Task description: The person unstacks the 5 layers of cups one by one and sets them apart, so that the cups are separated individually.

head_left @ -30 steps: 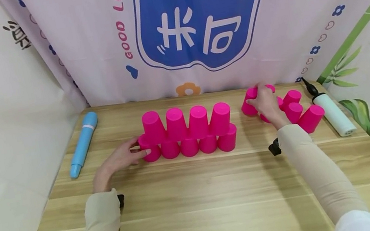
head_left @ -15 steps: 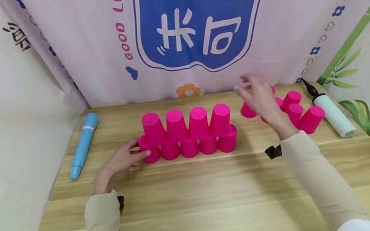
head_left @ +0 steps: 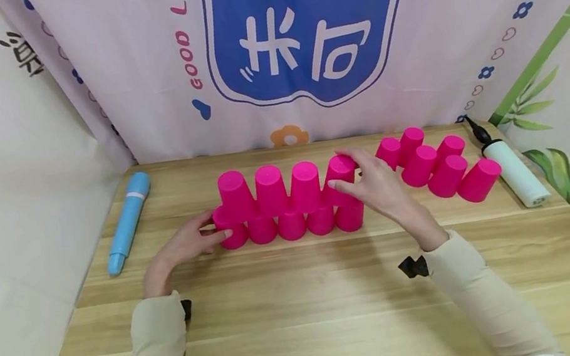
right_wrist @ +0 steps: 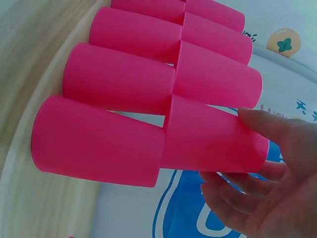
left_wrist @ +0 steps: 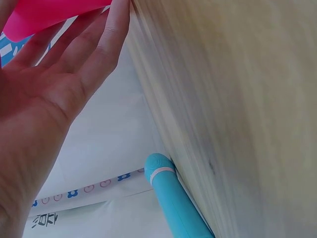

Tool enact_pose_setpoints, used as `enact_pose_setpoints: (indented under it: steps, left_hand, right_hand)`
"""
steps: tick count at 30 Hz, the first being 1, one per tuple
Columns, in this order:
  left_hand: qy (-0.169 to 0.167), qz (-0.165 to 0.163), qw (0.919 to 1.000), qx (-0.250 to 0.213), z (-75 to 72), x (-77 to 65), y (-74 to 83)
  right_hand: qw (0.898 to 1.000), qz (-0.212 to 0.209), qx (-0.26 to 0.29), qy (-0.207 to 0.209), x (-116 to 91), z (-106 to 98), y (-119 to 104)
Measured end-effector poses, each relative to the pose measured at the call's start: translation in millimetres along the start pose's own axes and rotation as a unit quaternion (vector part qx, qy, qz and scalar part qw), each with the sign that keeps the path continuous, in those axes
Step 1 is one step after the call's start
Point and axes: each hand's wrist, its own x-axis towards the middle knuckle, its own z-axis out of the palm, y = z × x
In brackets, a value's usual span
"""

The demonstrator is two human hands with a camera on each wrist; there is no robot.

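Note:
Bright pink cups stand upside down in two tiers in the head view, a lower row (head_left: 291,226) and a shorter upper row (head_left: 270,190) resting across it. My left hand (head_left: 185,244) holds the leftmost lower cup (head_left: 234,236), thumb in front and fingers behind. The left wrist view shows only part of a pink cup (left_wrist: 49,15) above the palm. My right hand (head_left: 381,186) grips the rightmost upper cup (head_left: 340,173) between thumb and fingers. The right wrist view shows that cup (right_wrist: 213,139) seated on the lower tier, its fingers partly behind it.
Several loose pink cups (head_left: 447,176) stand upside down at the right. Beyond them lies a white pump (head_left: 515,172) with a black nozzle. A blue pump-like tube (head_left: 128,223) lies along the left edge of the wooden table (head_left: 289,330). A printed curtain (head_left: 140,70) hangs behind.
My right hand has left the loose cups, moved left and forward toward me, and taken hold of the rightmost upper cup. The left hand stays at its cup.

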Motion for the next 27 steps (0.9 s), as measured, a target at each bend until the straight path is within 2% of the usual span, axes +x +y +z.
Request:
enact_pose_setpoints:
  steps: [3,7,10,12,15,21,27]
  left_hand:
    - [0.001,0.002,1.0,0.001,-1.3,0.3,0.2]
    - [0.003,0.0,1.0,0.001,-2.2,1.2,1.4]
    - [0.003,0.0,1.0,0.003,-2.4,1.1,2.7]
    - [0.003,-0.001,1.0,0.003,-2.8,1.0,2.9]
    - [0.006,-0.001,1.0,0.004,-3.6,1.1,2.6]
    - [0.004,0.006,0.9999,0.012,-3.0,0.8,1.1]
    - [0.004,0.004,0.9999,0.012,-0.5,0.5,-2.2]
  right_hand:
    - [0.999,-0.015,0.016,0.036,-0.8,-3.7,1.5]
    - [0.992,-0.041,0.018,0.122,0.4,-19.1,9.7]
    - [0.984,-0.03,0.006,0.173,1.2,-32.9,24.1]
    - [0.982,-0.014,-0.003,0.188,1.5,-38.8,36.6]
    - [0.983,0.012,-0.018,0.184,1.1,-39.6,56.6]
    - [0.988,0.069,-0.044,0.135,-2.7,-22.0,93.4]
    - [0.985,0.114,-0.069,0.105,-4.6,-11.6,109.1]
